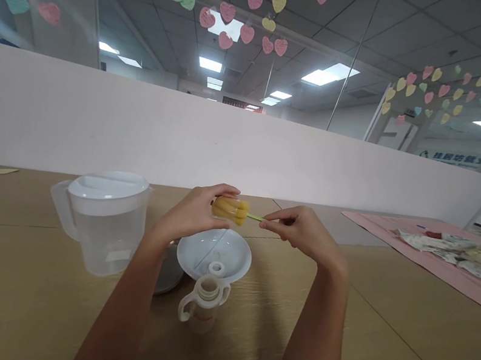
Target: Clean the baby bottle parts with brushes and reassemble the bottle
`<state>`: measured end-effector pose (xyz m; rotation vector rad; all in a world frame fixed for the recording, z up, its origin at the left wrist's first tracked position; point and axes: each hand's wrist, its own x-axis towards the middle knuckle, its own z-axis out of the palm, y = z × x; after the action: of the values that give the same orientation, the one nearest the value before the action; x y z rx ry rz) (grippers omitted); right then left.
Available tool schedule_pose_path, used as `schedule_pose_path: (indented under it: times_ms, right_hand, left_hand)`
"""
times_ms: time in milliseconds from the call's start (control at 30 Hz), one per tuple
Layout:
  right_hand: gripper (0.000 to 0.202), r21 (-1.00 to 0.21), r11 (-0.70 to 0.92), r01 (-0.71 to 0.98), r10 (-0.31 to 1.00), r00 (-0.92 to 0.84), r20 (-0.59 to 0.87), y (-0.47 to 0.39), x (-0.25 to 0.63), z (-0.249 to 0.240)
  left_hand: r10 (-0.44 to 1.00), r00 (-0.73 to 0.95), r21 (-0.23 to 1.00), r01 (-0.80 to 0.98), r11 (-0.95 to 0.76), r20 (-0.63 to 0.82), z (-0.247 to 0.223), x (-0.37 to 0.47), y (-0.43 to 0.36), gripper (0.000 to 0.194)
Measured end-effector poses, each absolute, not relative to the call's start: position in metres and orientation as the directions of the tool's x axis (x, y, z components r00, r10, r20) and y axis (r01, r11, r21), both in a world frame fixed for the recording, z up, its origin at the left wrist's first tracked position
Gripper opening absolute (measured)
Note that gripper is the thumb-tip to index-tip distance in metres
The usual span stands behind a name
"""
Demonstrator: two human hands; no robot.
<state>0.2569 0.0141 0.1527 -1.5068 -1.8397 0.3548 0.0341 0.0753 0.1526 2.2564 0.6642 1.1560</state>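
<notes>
1. Your left hand is curled, thumb below and fingers above, around a yellow ribbed head; something clear seems to surround it, but you cannot be sure from here.
2. Your right hand is pinched narrow on the green stem that runs into that head. Both parts are up off the surface, around the far rim of the white bowl in this view.
3. If you pull or twist with only that fingertip pinch, the thin stem could bend or slip from you; a stem this slender probably gives little purchase.
4. If your left grip loosens, the head could drop into the bowl or onto the two-handled bottle. That bottle stands upright, mouth uncovered, just on your side of the bowl, so a knock could tip it.
5. Your left forearm passes close to the lidded pitcher and crosses in front of a dark round dish; a sideways swing of your elbow could bump either.
6. Count them: one ribbed head, one stem, one bowl, one bottle, one pitcher, one partly hidden dish, one small white ring at the bowl's near side, and one pink cloth. The packets on the cloth overlap too much to number.
</notes>
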Motion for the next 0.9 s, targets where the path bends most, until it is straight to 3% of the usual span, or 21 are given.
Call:
schedule_pose_path:
  times_ms: [133, 433, 633, 900]
  right_hand:
    - [0.035, -0.648, 0.279, 0.709, 0.924, -0.015, 0.382, 0.017, 0.258, 0.152]
    - [0.039, -0.624, 0.314, 0.715, 0.907, -0.031, 0.421, 0.022, 0.256, 0.150]
    - [0.051, -0.595, 0.350, 0.723, 0.887, -0.052, 0.459, 0.013, 0.257, 0.152]
    - [0.045, -0.640, 0.338, 0.690, 0.906, -0.054, 0.420, 0.016, 0.260, 0.150]
  left_hand:
    - [0.579, 0.524, 0.565, 0.209, -0.798, 0.624, 0.156, 0.031, 0.072, 0.035]
    - [0.598, 0.515, 0.499, 0.333, -0.800, 0.615, 0.164, 0.029, 0.062, 0.035]
    - [0.602, 0.551, 0.581, 0.241, -0.778, 0.578, 0.165, 0.033, 0.057, 0.036]
    - [0.570, 0.682, 0.730, 0.079, -0.679, 0.457, 0.158, 0.027, 0.070, 0.048]
